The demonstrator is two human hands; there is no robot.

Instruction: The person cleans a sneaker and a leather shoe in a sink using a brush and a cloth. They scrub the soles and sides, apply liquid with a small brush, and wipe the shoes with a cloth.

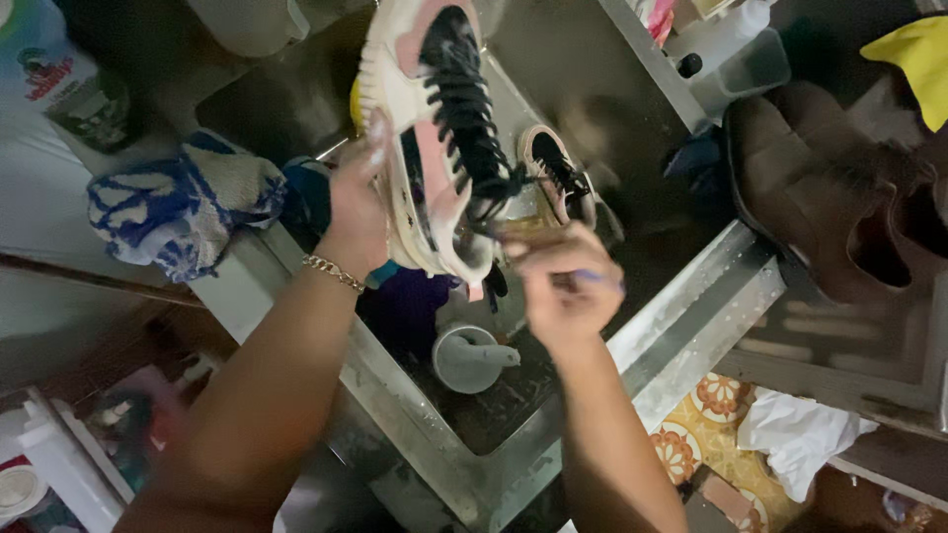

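Home wash area; metal sink [691, 316]; detergent bottle [39, 59]; patterned floor tiles [701, 434]

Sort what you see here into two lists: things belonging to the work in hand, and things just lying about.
In the work:
left hand, gripping the pink and white sneaker
right hand, at its black laces
second sneaker down in the steel sink

Lying about:
blue and white cloth
grey cup
brown shoes
white rag
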